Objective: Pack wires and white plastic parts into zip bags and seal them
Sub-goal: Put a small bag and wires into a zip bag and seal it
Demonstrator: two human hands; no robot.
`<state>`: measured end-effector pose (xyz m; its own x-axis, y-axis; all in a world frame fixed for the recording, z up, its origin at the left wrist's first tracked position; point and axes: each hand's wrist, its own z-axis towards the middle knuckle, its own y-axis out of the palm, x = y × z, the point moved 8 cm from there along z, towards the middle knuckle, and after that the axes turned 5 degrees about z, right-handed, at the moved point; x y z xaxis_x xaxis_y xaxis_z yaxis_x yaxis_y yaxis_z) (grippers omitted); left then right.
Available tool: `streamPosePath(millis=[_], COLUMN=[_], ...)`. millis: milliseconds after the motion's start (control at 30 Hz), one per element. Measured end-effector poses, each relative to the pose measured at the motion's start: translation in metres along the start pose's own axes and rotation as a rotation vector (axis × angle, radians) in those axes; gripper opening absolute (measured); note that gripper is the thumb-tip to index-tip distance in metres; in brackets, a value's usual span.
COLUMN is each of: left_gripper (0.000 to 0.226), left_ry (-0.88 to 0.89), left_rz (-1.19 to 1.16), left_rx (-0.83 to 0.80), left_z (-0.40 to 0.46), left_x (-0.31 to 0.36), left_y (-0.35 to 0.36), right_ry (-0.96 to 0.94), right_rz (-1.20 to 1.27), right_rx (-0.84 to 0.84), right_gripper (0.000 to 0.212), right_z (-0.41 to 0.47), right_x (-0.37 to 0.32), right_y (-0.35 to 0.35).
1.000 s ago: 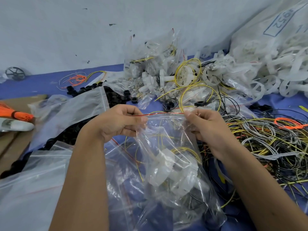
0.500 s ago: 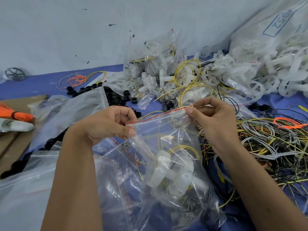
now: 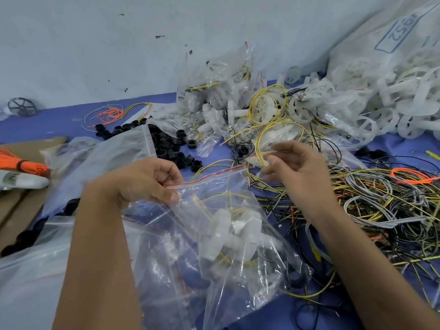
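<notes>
At the far left an orange wire bundle (image 3: 16, 160) lies on brown cardboard (image 3: 14, 198), and beside it a white object (image 3: 19, 181) carries dark print that is too blurred to read. Behind them a pile of black rings (image 3: 166, 145) spreads over the blue table cover (image 3: 59, 121).

The left hand (image 3: 142, 181) pinches the left end of the red zip strip (image 3: 204, 178) of the zip bag (image 3: 226, 234), thumb and fingers curled on the plastic. Inside this bag I can see white plastic parts (image 3: 228, 234) together with thin yellow wires (image 3: 234, 210). The strip looks closed along its length, but I cannot confirm it is pressed fully to the right corner.

The right hand (image 3: 295, 170) is apart from the bag, above the table. Its fingers are loosely bent and blurred, and they seem to hold nothing.

In my judgement this bag is filled and nearly or fully sealed. Several packed bags (image 3: 214, 91) stand already by the wall. Much is left: a big tangle of loose wires (image 3: 381, 206) at the right and a heap of white wheels (image 3: 392, 103) behind it.

On the large sack (image 3: 381, 39) at the top right a blue frame holds the number "1952", seen upside down.
</notes>
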<state>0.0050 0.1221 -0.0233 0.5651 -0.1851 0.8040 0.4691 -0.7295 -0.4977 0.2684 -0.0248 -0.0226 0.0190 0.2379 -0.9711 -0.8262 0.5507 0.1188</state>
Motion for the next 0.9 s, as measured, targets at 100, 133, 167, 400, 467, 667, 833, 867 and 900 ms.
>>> streamPosePath(millis=[100,133,167,400,467,667,833,867,900], left_gripper=[0.039,0.046,0.049,0.023,0.025,0.031,0.027,0.028,0.028], left_ry=[0.015,0.027,0.047,0.26,0.249,0.163,0.175,0.181,0.182], left_rz=[0.007,0.029,0.049,0.323,0.442,0.65,0.539,0.505,0.472], left_rx=[0.072,0.11,0.154,0.476,0.462,0.372,0.387,0.387,0.387], left_z=[0.004,0.006,0.007,0.029,0.035,0.051,0.052,0.051,0.05], left_x=[0.01,0.015,0.022,0.085,0.095,0.086,0.083,0.083,0.084], left_y=[0.001,0.001,0.001,0.02,0.035,0.07,0.06,0.058,0.055], right_ry=[0.067,0.081,0.089,0.047,0.042,0.058,0.144,0.178,0.213], right_rz=[-0.241,-0.289,-0.309,-0.444,-0.48,-0.482,-0.384,-0.336,-0.294], right_rx=[-0.157,-0.183,-0.194,-0.144,-0.152,-0.2,-0.237,-0.246,-0.255], right_gripper=[0.023,0.025,0.027,0.021,0.014,0.01,0.013,0.017,0.021], right_z=[-0.007,-0.008,-0.009,-0.005,-0.005,-0.009,-0.009,-0.01,-0.01], right_x=[0.014,0.018,0.02,0.018,0.018,0.017,0.023,0.025,0.027], right_y=[0.021,0.024,0.026,0.018,0.018,0.021,0.021,0.021,0.022])
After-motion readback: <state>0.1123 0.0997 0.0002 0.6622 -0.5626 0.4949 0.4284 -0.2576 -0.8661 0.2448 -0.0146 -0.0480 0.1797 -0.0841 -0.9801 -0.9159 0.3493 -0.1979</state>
